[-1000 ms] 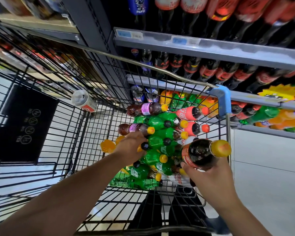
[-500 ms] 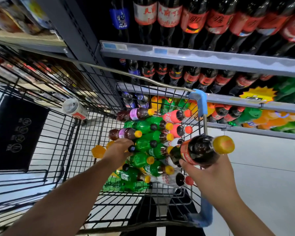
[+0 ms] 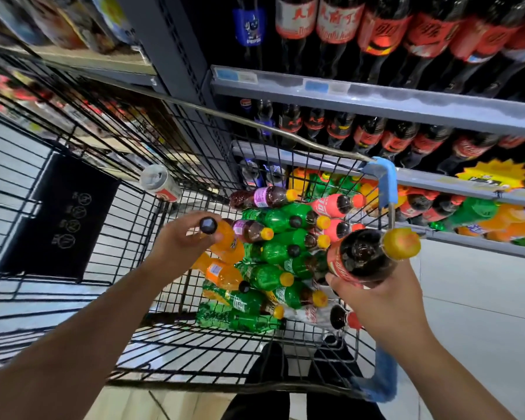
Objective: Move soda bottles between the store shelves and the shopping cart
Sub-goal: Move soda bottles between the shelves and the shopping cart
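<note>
head view: left hand [image 3: 184, 237] wrapped round orange bottle [image 3: 225, 241] above cart [image 3: 128, 225], black cap toward camera, long axis down into pile. right hand [image 3: 382, 298] clasps cola bottle [image 3: 361, 257] over cart's right rim, yellow cap pointing right toward shelves [image 3: 376, 101].

— What's in the wire cart [image 3: 176, 353]?
— Soda bottles [image 3: 281, 253] piled at its two o'clock corner, green, orange, dark.
— And the shelves [image 3: 376, 100]?
— At twelve to three o'clock, rows of cola bottles [image 3: 385, 31].
</note>
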